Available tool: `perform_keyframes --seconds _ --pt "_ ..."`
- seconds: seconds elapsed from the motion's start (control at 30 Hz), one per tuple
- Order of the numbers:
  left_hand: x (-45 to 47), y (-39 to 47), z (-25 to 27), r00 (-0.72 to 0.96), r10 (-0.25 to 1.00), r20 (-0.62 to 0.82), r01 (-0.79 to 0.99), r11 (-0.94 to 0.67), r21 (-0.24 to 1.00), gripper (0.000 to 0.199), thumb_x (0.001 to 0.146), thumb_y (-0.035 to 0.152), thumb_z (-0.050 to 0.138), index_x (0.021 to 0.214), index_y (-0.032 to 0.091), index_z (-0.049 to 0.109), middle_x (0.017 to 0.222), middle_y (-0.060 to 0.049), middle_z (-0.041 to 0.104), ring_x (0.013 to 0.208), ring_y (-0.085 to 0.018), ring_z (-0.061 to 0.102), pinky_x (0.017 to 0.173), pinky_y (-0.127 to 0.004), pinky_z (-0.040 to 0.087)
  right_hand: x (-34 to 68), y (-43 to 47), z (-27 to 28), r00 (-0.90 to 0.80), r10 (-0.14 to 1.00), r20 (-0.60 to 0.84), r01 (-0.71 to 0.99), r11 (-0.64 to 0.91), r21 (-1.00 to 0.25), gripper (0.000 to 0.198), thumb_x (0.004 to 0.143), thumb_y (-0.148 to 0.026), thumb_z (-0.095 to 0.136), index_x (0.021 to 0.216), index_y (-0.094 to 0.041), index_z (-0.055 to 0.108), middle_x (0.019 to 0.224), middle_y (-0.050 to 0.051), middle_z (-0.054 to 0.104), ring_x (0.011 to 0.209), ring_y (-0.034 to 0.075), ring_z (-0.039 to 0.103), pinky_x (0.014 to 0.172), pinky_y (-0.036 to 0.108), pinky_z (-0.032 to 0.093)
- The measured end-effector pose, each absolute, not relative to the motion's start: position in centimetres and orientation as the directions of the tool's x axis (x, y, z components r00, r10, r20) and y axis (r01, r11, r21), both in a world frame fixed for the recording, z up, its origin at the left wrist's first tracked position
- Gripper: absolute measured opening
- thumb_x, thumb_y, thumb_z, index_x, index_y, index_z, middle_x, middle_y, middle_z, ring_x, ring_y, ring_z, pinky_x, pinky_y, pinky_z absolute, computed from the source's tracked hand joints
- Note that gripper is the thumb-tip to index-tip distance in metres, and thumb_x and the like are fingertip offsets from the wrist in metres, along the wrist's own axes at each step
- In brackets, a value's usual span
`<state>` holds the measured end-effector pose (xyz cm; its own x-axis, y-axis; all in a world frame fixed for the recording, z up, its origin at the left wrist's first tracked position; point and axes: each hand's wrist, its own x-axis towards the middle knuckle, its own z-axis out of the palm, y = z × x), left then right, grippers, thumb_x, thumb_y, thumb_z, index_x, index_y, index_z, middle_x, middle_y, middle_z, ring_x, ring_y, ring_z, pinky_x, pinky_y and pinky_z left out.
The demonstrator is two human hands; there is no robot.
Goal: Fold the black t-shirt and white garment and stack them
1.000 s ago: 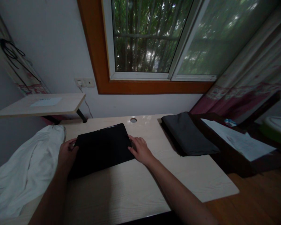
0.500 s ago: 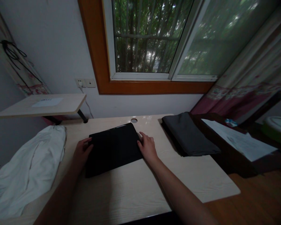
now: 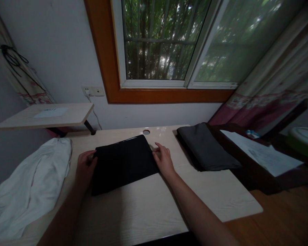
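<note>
A folded black cloth [image 3: 124,164] lies flat on the light wood-grain table, a glossy strip showing along its far edge. My left hand [image 3: 86,169] pinches its left side near the far corner, the fingers curled. At the opposite side, my right hand [image 3: 164,159] has thumb and fingertips closed on the right edge; the exact grip under the fingers is hard to see. Right of that hand, a folded dark grey cloth [image 3: 207,147] rests on the table. White crumpled fabric [image 3: 38,181] lies to the left of my left arm.
The table [image 3: 149,205] stands against the wall below a window [image 3: 164,41]. A raised shelf [image 3: 77,112] with a paper label is at the back left. On the right, a dark surface holds a sheet of paper [image 3: 261,153] near a curtain [image 3: 267,85].
Both hands have moved slightly outward, the left to the left and the right to the right. The black cloth's side edges have spread a little with them.
</note>
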<state>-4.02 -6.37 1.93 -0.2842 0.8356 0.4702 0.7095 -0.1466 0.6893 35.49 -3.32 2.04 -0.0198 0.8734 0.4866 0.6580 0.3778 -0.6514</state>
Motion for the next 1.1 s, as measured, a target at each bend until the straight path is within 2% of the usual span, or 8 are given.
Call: perform_keyframes --seconds 0.1,0.17,0.33,0.53,0.7,0.87,1.0,1.1 --pt "-4.4 -6.4 1.7 -0.340 0.829 0.444 0.687 -0.103 0.719 0.038 0.088 0.042 0.060 0.119 0.022 0.066 0.122 -0.008 0.060 0.101 -0.022 0.063 0.097 -0.042 0.053 35.2 -3.8 2.6 -0.236 0.797 0.556 0.582 0.574 -0.577 0.029 0.101 -0.024 0.054 0.126 -0.027 0.068 0.117 0.009 0.067 0.113 0.026 0.060 0.101 0.046 0.051" --pt "-4.6 -6.5 1.4 -0.375 0.841 0.391 0.650 -0.063 0.757 0.043 0.087 0.043 0.060 0.124 0.022 0.064 0.120 -0.008 0.059 0.091 -0.020 0.064 0.092 -0.040 0.055 34.6 -4.1 2.7 -0.403 0.721 0.564 0.505 0.689 -0.520 0.029 0.102 -0.023 0.053 0.125 -0.028 0.070 0.123 0.008 0.068 0.118 0.024 0.060 0.103 0.044 0.051" --pt "-5.0 -6.5 1.3 -0.364 0.854 0.372 0.689 -0.022 0.724 0.043 0.083 0.033 0.058 0.124 0.021 0.065 0.114 -0.007 0.059 0.091 -0.020 0.061 0.096 -0.043 0.053 33.6 -4.5 2.0 -0.611 0.654 0.447 0.514 0.757 -0.404 0.034 0.098 -0.028 0.064 0.132 -0.027 0.069 0.144 0.010 0.061 0.135 0.028 0.054 0.114 0.051 0.046" --pt "-5.3 -6.6 1.6 -0.289 0.820 0.495 0.807 -0.070 0.587 0.041 0.080 0.023 0.056 0.119 0.020 0.069 0.116 -0.010 0.062 0.108 -0.026 0.060 0.105 -0.047 0.050 34.0 -4.2 1.6 -0.646 0.663 0.379 0.539 0.748 -0.388 0.035 0.098 -0.028 0.064 0.132 -0.027 0.069 0.151 0.008 0.057 0.142 0.028 0.051 0.119 0.053 0.040" --pt "-4.8 -6.6 1.8 -0.008 0.831 0.556 0.897 -0.240 0.371 0.037 0.093 0.027 0.048 0.123 0.022 0.068 0.133 -0.011 0.064 0.125 -0.028 0.058 0.115 -0.051 0.042 34.0 -4.2 1.7 -0.648 0.665 0.370 0.539 0.744 -0.394 0.034 0.096 -0.025 0.064 0.130 -0.026 0.071 0.151 0.007 0.057 0.142 0.027 0.051 0.119 0.052 0.041" --pt "-3.6 -6.5 0.5 0.137 0.896 0.422 0.949 -0.241 0.204 0.050 0.099 0.033 0.043 0.146 0.019 0.054 0.151 -0.013 0.056 0.145 -0.032 0.046 0.122 -0.059 0.032 34.1 -4.3 2.0 -0.646 0.661 0.383 0.539 0.749 -0.385 0.030 0.097 -0.024 0.063 0.124 -0.025 0.073 0.145 0.006 0.063 0.137 0.026 0.056 0.117 0.050 0.044" --pt "-3.3 -6.6 -0.6 0.157 0.946 0.283 0.978 -0.190 0.092 0.052 0.102 0.036 0.037 0.150 0.020 0.051 0.161 -0.012 0.045 0.148 -0.033 0.042 0.120 -0.061 0.032 33.7 -4.4 2.9 -0.632 0.656 0.413 0.534 0.755 -0.381 0.029 0.100 -0.025 0.057 0.125 -0.024 0.073 0.129 0.006 0.073 0.125 0.023 0.065 0.112 0.044 0.050" --pt "-3.1 -6.8 -0.5 0.155 0.957 0.246 0.985 -0.170 0.043 0.055 0.103 0.038 0.035 0.153 0.019 0.048 0.166 -0.013 0.036 0.151 -0.034 0.037 0.119 -0.062 0.033 32.4 -4.4 3.7 -0.621 0.662 0.419 0.550 0.750 -0.368 0.034 0.103 -0.026 0.053 0.133 -0.022 0.068 0.133 0.007 0.071 0.126 0.022 0.065 0.112 0.042 0.050"
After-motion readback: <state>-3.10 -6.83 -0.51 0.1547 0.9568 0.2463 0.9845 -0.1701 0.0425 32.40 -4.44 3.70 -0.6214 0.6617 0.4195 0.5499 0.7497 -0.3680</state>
